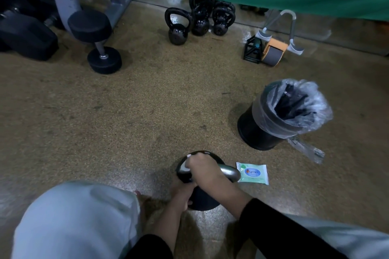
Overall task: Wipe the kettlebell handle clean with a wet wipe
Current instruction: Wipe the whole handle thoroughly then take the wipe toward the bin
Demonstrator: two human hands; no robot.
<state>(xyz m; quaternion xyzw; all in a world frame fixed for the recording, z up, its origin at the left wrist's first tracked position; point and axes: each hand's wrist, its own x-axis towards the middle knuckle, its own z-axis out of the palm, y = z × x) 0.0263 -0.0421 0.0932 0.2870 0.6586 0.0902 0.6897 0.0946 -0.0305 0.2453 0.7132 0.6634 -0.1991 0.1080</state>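
Observation:
A black kettlebell (203, 201) with a shiny steel handle (230, 172) stands on the floor just in front of me. My right hand (205, 171) is closed around the left part of the handle with a white wet wipe (185, 165) pressed under its fingers. My left hand (179, 192) grips the kettlebell's body low on its left side. The right end of the handle shows bare. A pale green pack of wet wipes (252, 173) lies flat on the floor just right of the kettlebell.
A black bin (263, 130) lined with a clear bag stands to the right. Several black kettlebells (199, 19) sit at the back by a green curtain, next to an ab roller (273, 50). A dumbbell (99, 42) and rack are at left. My knees frame the bottom.

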